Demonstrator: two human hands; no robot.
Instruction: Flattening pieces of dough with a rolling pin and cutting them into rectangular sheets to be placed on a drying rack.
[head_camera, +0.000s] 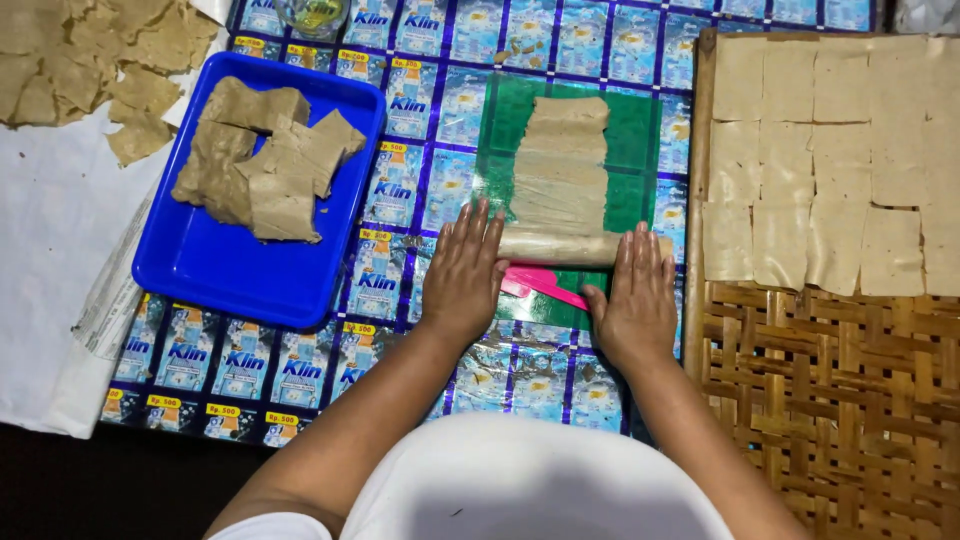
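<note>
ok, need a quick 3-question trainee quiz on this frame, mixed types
1. True or false: both hands rest on the rolling pin.
2. Multiple choice: the dough strip lies on A) the blue tray, B) a green sheet, C) the woven mat.
3. Fill in: the cut squares are laid out to the person's ____.

Key
1. True: left hand and right hand lie flat, palms down, on the pin's two ends.
2. B: the green sheet. The blue tray holds rough dough lumps.
3. Right, on the woven mat.
</note>
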